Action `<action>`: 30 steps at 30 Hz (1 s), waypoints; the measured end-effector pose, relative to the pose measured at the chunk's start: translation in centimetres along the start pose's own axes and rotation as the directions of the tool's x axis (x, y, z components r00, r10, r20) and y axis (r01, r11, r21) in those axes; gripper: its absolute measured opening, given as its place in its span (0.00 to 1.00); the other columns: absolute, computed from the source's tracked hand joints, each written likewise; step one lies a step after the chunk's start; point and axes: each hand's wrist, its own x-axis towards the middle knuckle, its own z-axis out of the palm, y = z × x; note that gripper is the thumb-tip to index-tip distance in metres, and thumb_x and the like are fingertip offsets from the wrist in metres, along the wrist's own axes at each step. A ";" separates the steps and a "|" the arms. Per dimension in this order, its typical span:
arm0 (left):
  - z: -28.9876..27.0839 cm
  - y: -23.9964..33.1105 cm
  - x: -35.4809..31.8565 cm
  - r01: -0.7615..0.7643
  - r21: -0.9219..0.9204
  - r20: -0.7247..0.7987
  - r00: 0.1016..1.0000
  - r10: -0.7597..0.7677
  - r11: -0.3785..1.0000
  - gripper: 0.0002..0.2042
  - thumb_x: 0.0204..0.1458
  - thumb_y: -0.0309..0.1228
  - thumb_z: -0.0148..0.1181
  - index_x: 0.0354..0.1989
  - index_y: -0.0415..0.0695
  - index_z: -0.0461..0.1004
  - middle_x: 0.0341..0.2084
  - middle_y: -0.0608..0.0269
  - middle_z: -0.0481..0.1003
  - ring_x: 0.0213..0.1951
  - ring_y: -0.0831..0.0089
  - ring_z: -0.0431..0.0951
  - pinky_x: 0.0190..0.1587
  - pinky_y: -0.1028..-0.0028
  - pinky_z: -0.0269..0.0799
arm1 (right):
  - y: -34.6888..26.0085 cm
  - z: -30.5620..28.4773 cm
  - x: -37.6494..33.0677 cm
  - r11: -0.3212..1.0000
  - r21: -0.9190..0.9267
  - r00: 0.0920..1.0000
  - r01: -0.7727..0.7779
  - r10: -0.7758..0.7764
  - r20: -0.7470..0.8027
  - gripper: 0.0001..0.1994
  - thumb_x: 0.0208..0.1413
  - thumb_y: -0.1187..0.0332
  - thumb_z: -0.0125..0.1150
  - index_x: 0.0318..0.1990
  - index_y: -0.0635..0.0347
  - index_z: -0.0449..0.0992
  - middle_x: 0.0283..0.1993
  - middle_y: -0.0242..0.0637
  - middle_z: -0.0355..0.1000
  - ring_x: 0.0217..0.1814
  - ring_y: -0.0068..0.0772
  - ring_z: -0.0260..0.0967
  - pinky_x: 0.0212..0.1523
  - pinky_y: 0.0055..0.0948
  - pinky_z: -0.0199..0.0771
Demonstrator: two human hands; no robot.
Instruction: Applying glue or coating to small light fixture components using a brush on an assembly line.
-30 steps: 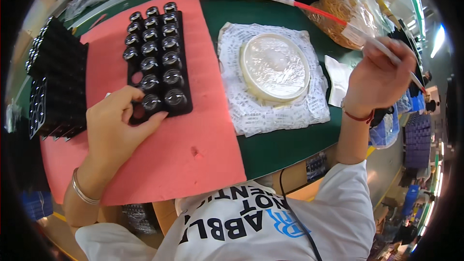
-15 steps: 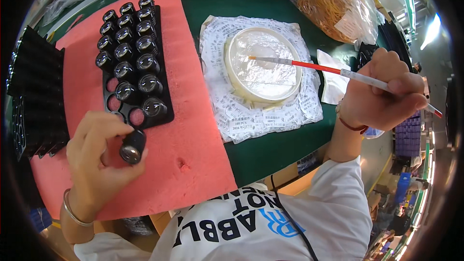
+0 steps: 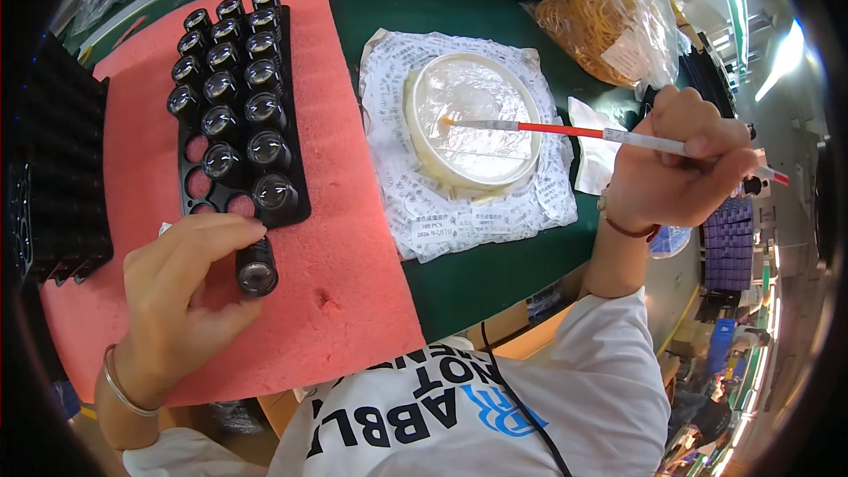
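Note:
Between the thumb and fingers of my left hand (image 3: pixel 190 278) is a small black cylinder with a glassy lens end (image 3: pixel 257 272), held over the pink foam near the tray's near end. The black tray (image 3: pixel 299 159) holds several like cylinders standing in rows, lens ends up; a few holes at its near left show pink foam. My right hand (image 3: pixel 680 159) grips a thin paintbrush (image 3: pixel 574 132) with a red and white handle. The brush tip is over a round white dish (image 3: pixel 473 168) with a shiny, clear-looking surface; whether it touches is hard to tell.
The dish sits on a pad covered in printed white labels (image 3: pixel 442 234). A pink foam sheet (image 3: pixel 353 300) lies under the tray. Stacked black trays (image 3: pixel 66 185) stand at the left edge. A clear bag of rubber bands (image 3: pixel 601 26) and white tissue (image 3: pixel 596 146) lie at the right.
The cylinder in my left hand has turned more upright and shifted slightly right. My right hand and brush have moved slightly left, the tip staying over the dish. The whole view has shifted a little.

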 end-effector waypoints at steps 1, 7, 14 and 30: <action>0.0 0.0 0.0 -0.004 0.004 0.001 1.000 0.004 1.000 0.21 0.19 0.17 0.59 0.31 0.40 0.70 0.26 0.57 0.72 0.27 0.63 0.73 0.28 0.75 0.69 | 0.2 -0.1 0.0 0.998 0.045 0.999 -0.036 0.036 0.001 0.19 0.58 0.55 0.31 0.21 0.56 0.57 0.13 0.26 0.50 0.13 0.17 0.40 0.17 0.21 0.41; -0.1 0.2 -0.2 0.024 -0.012 -0.006 1.000 -0.024 1.000 0.23 0.19 0.16 0.58 0.34 0.42 0.71 0.27 0.58 0.72 0.20 0.71 0.69 0.19 0.80 0.62 | 1.5 -0.2 0.5 0.924 0.258 0.931 -0.283 0.329 -0.157 0.16 0.58 0.60 0.35 0.20 0.57 0.57 0.14 0.26 0.49 0.14 0.15 0.41 0.17 0.19 0.43; -0.6 0.3 -0.3 0.119 -0.046 -0.001 0.993 -0.119 0.992 0.23 0.20 0.17 0.57 0.35 0.43 0.72 0.27 0.61 0.72 0.13 0.82 0.60 0.13 0.85 0.50 | 1.8 -0.7 0.7 0.910 0.298 0.896 -0.287 0.365 -0.252 0.17 0.57 0.60 0.38 0.20 0.58 0.59 0.15 0.27 0.52 0.15 0.16 0.42 0.17 0.16 0.44; -0.8 0.0 -1.2 0.414 -0.705 0.165 0.885 -0.435 0.575 0.16 0.34 0.25 0.65 0.33 0.38 0.68 0.19 0.78 0.62 0.19 0.90 0.48 0.20 0.87 0.43 | 2.4 0.7 0.6 0.586 0.627 0.640 -0.513 0.748 -0.176 0.13 0.55 0.61 0.44 0.21 0.56 0.62 0.10 0.23 0.49 0.12 0.13 0.43 0.14 0.14 0.45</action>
